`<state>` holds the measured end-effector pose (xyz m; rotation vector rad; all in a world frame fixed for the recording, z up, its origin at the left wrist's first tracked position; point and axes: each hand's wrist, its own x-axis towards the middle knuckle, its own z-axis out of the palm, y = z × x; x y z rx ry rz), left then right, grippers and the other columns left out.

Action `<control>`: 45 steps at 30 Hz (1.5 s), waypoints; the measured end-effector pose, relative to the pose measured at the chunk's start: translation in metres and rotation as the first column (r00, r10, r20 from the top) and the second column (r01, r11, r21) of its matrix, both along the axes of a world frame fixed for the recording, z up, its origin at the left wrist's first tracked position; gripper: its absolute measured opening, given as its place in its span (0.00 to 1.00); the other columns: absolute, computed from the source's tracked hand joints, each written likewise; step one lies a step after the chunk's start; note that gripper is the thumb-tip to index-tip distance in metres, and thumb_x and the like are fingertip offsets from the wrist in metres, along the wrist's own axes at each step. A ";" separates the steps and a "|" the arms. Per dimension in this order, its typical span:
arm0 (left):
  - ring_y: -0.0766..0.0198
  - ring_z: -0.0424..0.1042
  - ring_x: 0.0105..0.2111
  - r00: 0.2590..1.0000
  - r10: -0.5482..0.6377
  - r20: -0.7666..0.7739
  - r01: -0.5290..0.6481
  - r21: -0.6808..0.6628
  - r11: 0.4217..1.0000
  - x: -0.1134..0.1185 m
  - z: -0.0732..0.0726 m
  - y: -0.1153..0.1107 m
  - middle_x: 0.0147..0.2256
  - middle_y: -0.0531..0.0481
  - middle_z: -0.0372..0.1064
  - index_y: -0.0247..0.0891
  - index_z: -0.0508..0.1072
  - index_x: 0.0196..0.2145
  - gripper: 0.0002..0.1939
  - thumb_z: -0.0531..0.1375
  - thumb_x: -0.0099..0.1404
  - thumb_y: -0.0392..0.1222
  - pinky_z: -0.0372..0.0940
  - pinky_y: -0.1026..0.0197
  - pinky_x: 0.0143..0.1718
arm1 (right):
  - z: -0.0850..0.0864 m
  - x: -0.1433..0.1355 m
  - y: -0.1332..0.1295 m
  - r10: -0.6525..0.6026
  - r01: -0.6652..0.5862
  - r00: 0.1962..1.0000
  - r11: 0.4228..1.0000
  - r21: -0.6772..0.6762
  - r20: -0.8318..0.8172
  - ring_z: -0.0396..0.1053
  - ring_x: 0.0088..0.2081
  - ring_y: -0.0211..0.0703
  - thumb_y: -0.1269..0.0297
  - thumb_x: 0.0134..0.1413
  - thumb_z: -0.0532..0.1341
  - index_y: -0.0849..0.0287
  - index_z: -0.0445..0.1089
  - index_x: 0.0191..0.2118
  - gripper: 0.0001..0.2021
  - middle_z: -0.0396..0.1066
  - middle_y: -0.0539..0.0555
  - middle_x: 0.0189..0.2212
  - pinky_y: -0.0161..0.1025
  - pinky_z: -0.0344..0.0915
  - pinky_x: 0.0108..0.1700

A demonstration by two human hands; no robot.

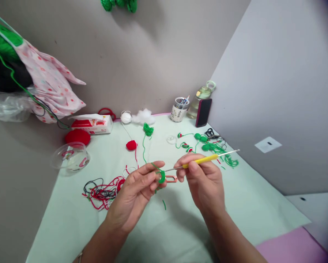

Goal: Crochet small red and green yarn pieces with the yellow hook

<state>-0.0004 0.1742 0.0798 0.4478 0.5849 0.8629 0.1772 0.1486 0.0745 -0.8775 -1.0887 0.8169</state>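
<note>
Between its thumb and fingers, my left hand [139,186] pinches a small green crocheted piece [162,177]. A green strand passes over its index finger. My right hand [203,179] is closed around the yellow handle of a crochet hook [200,160]; the hook's thin metal shaft points left and its tip meets the green piece. Behind my hands, a green yarn bundle [148,129] lies on the table with a strand running toward my left hand. An orange-rimmed object [171,179], partly hidden, shows between the hands.
Tangled red, black and white yarn [105,191] lies left of my hands. Farther back are a clear bowl [72,157], a red yarn ball [131,145], a pen cup [179,109], a bottle [198,102] and a phone [203,112]. Green pieces [204,142] lie back right.
</note>
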 end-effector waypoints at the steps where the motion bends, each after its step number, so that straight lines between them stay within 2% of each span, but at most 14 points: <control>1: 0.71 0.66 0.29 1.000 0.009 -0.021 -0.009 0.015 1.000 -0.001 -0.001 0.000 0.28 0.53 0.72 0.35 0.88 0.42 0.15 0.78 0.57 0.40 0.69 0.66 0.39 | 0.001 0.000 0.001 0.019 -0.020 0.999 1.000 -0.018 -0.039 0.72 0.23 0.38 0.55 0.67 0.68 0.56 0.81 0.37 0.11 0.81 0.54 0.32 0.37 0.73 0.25; 5: 0.66 0.70 0.35 0.988 0.063 -0.138 -0.049 0.098 0.994 -0.002 -0.005 0.001 0.30 0.51 0.74 0.39 0.88 0.43 0.15 0.78 0.58 0.43 0.65 0.64 0.44 | 0.001 -0.001 0.002 0.049 -0.056 0.991 0.997 -0.052 -0.128 0.70 0.22 0.36 0.55 0.64 0.71 0.55 0.82 0.36 0.10 0.80 0.52 0.29 0.34 0.71 0.23; 9: 0.63 0.72 0.38 0.974 0.080 -0.210 -0.048 0.150 0.987 0.000 -0.004 -0.001 0.32 0.51 0.74 0.41 0.87 0.47 0.17 0.77 0.60 0.46 0.63 0.62 0.46 | -0.002 -0.004 0.000 0.079 -0.080 0.988 0.997 0.002 -0.134 0.73 0.23 0.36 0.57 0.65 0.70 0.54 0.83 0.37 0.08 0.81 0.52 0.32 0.34 0.73 0.25; 15: 0.64 0.73 0.38 0.988 0.062 -0.142 -0.043 0.132 0.990 0.003 0.000 -0.005 0.36 0.52 0.73 0.44 0.85 0.53 0.23 0.77 0.60 0.44 0.66 0.60 0.49 | -0.007 -0.004 -0.001 0.071 -0.070 0.995 0.997 0.016 -0.065 0.74 0.25 0.36 0.57 0.68 0.68 0.53 0.84 0.40 0.08 0.81 0.53 0.34 0.36 0.75 0.28; 22: 0.68 0.72 0.34 0.991 0.050 -0.125 -0.038 0.097 0.995 0.004 -0.001 -0.004 0.32 0.55 0.72 0.45 0.86 0.52 0.24 0.79 0.57 0.41 0.67 0.66 0.43 | -0.008 -0.004 -0.002 0.110 -0.108 0.986 0.994 0.021 -0.122 0.75 0.27 0.34 0.59 0.68 0.68 0.50 0.84 0.41 0.07 0.82 0.52 0.36 0.33 0.75 0.31; 26: 0.69 0.71 0.33 0.995 0.024 -0.096 -0.019 0.050 0.999 0.001 -0.001 -0.002 0.30 0.54 0.72 0.43 0.87 0.48 0.24 0.81 0.52 0.42 0.67 0.67 0.41 | -0.004 -0.001 0.000 0.093 -0.102 0.976 0.994 -0.036 -0.197 0.74 0.26 0.33 0.58 0.66 0.70 0.53 0.85 0.38 0.07 0.81 0.51 0.32 0.31 0.73 0.30; 30: 0.68 0.72 0.33 0.992 0.034 -0.122 -0.023 0.084 0.996 0.001 -0.003 -0.004 0.30 0.54 0.73 0.43 0.88 0.46 0.23 0.81 0.52 0.43 0.67 0.67 0.41 | -0.003 -0.003 0.002 0.157 -0.179 0.953 0.982 -0.063 -0.260 0.71 0.24 0.33 0.57 0.66 0.70 0.52 0.84 0.37 0.07 0.79 0.50 0.29 0.31 0.71 0.27; 32: 0.67 0.74 0.34 0.986 0.056 -0.159 -0.033 0.142 0.989 0.004 -0.005 -0.005 0.30 0.54 0.73 0.44 0.87 0.47 0.21 0.80 0.54 0.43 0.68 0.65 0.43 | -0.005 -0.007 0.000 0.180 -0.189 0.965 0.981 -0.032 -0.189 0.75 0.28 0.36 0.57 0.67 0.69 0.51 0.84 0.38 0.07 0.81 0.51 0.32 0.34 0.74 0.30; 35: 0.64 0.77 0.38 0.981 0.071 -0.183 -0.031 0.209 0.977 0.006 -0.009 -0.007 0.31 0.54 0.74 0.48 0.86 0.49 0.20 0.78 0.58 0.42 0.69 0.61 0.50 | -0.009 -0.012 -0.004 0.116 -0.116 0.993 0.993 0.020 0.003 0.79 0.40 0.43 0.58 0.68 0.68 0.50 0.85 0.42 0.07 0.83 0.55 0.39 0.37 0.77 0.37; 36: 0.64 0.77 0.38 0.979 0.074 -0.188 -0.031 0.220 0.975 0.007 -0.010 -0.008 0.32 0.54 0.75 0.49 0.86 0.50 0.20 0.78 0.59 0.42 0.69 0.61 0.51 | -0.011 -0.013 -0.005 0.094 -0.095 0.995 0.995 0.029 0.043 0.80 0.42 0.44 0.59 0.69 0.67 0.49 0.85 0.43 0.07 0.83 0.55 0.39 0.37 0.77 0.39; 38: 0.65 0.76 0.37 0.974 0.092 -0.205 -0.044 0.229 0.972 0.006 -0.011 -0.008 0.34 0.54 0.76 0.50 0.85 0.51 0.21 0.77 0.60 0.42 0.69 0.62 0.49 | -0.012 -0.012 -0.006 0.089 -0.091 0.994 0.995 0.032 0.057 0.79 0.38 0.41 0.60 0.70 0.67 0.49 0.85 0.44 0.07 0.84 0.54 0.40 0.37 0.77 0.38; 45: 0.65 0.74 0.36 0.946 0.161 -0.282 -0.086 0.262 0.961 0.004 -0.011 -0.008 0.33 0.53 0.75 0.46 0.86 0.50 0.18 0.76 0.61 0.46 0.68 0.63 0.44 | -0.011 -0.008 -0.002 0.193 -0.198 0.970 0.980 -0.020 -0.147 0.78 0.29 0.36 0.57 0.72 0.64 0.51 0.81 0.42 0.09 0.84 0.51 0.36 0.35 0.77 0.33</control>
